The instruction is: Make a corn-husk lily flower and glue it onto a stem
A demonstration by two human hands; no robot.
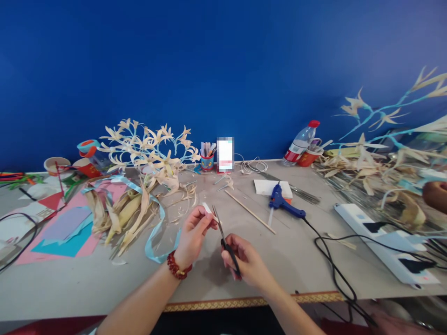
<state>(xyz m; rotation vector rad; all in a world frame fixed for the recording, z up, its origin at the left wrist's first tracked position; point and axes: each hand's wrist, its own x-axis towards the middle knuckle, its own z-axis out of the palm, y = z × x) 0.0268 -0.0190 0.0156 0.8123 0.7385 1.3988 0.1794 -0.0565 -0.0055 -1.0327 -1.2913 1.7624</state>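
My left hand [195,229], with a red bead bracelet at its wrist, pinches a small pale strip [206,208]. Whether that strip is husk or paper I cannot tell. My right hand [246,260] grips a pair of scissors [230,257] by the black handles. Their blades point up and left, reaching the strip beside my left fingertips; I cannot tell whether they touch it. To the left lie dried corn husks [125,216] and a light blue ribbon [151,246]. A thin wooden stick [250,211] rests on the table beyond my right hand.
A blue glue gun [279,201] lies at right, its black cord running to a white power strip [377,244]. Husk flower branches [153,146] stand behind on the left. A tilted bottle [298,144] leans by the wall. Another person's hand [435,195] shows at far right.
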